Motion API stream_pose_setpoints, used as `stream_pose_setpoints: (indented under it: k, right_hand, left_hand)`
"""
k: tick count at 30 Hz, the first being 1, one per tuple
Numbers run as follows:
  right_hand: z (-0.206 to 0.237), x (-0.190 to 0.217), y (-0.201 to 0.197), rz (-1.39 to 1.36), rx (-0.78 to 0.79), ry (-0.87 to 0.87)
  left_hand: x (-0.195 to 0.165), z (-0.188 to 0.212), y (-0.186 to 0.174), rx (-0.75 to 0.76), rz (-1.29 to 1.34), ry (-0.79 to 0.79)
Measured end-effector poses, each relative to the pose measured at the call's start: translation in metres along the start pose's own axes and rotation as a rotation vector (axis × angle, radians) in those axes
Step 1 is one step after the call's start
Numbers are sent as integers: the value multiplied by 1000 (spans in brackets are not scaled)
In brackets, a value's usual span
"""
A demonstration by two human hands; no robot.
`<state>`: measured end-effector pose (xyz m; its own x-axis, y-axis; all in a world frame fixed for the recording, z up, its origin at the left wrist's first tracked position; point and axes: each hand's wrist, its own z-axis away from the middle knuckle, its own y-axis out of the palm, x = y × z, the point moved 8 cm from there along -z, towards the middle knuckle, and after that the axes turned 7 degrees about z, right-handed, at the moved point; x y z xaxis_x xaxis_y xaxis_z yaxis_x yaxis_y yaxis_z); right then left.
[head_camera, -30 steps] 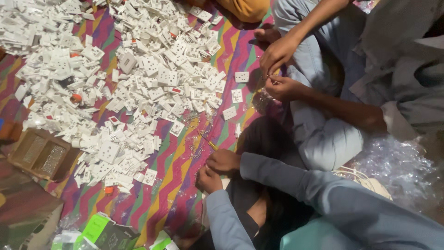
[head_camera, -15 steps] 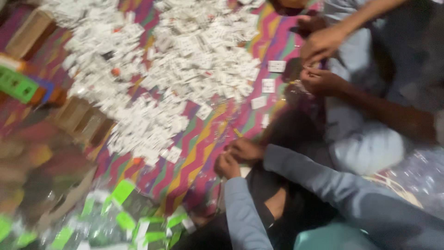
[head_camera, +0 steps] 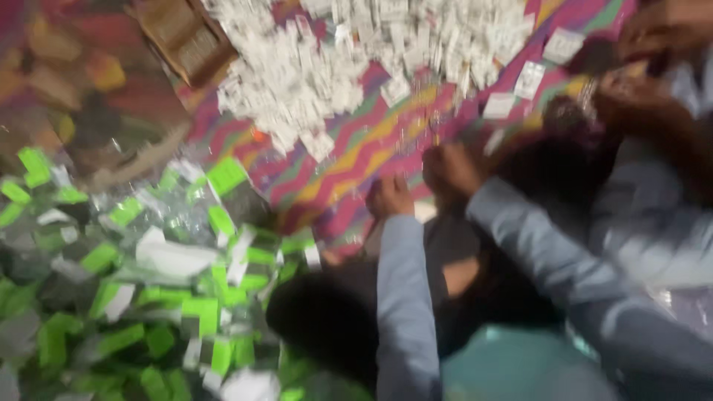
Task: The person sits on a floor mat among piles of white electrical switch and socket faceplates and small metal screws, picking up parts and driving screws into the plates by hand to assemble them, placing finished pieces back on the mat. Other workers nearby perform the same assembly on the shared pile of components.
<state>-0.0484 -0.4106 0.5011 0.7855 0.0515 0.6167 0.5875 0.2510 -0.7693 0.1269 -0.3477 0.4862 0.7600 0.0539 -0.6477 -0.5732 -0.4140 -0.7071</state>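
Hands, left hand [head_camera: 390, 197] and right hand [head_camera: 451, 169], meet over the striped mat [head_camera: 349, 160]; blur hides their grip, so work slowly near the white pile [head_camera: 334, 59].

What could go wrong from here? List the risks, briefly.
1. The left hand and right hand work close together over the striped mat; whatever small piece they handle is blurred, and a dropped one might vanish into the pile of white tags.
2. Another person's hands work close by, so elbows could bump.
3. The heap of green packets lies beside the left sleeve and could get scattered.
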Motion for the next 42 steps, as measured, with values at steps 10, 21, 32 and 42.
stream_pose_setpoints:
  k: [10,21,32,42]
  right_hand:
    - [-11,23,-15,196,-197,-40]
    - [-23,31,-1,219,-117,-119]
    - [-17,7,31,-713,139,100]
    - [-14,9,42,-671,256,118]
  left_hand:
    - [23,11,10,-73,161,-146]
    - [19,13,18,-40,247,-221]
    - [11,12,34,73,535,-228]
    - [11,14,30,-35,567,-126]
